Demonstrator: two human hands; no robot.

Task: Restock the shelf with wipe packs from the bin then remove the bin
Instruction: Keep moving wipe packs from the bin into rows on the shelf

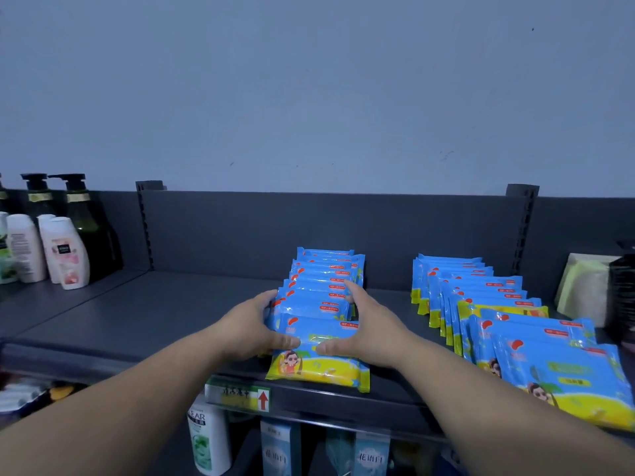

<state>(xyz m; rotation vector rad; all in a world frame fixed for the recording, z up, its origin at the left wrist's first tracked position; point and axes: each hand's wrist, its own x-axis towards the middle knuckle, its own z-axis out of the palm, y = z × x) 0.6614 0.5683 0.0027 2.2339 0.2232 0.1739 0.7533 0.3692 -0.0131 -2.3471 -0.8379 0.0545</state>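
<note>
A row of blue and yellow wipe packs leans back in the middle of the dark grey shelf. My left hand clasps the left side of this row and my right hand clasps its right side. Both thumbs press on the front pack, which reaches the shelf's front edge. A second row of wipe packs stands to the right, with its front packs leaning forward near the edge. No bin is in view.
White lotion bottles and dark pump bottles stand at the shelf's left end. A pale green package sits at the far right. A price tag with a red arrow hangs on the front rail. Bottles and boxes fill the shelf below.
</note>
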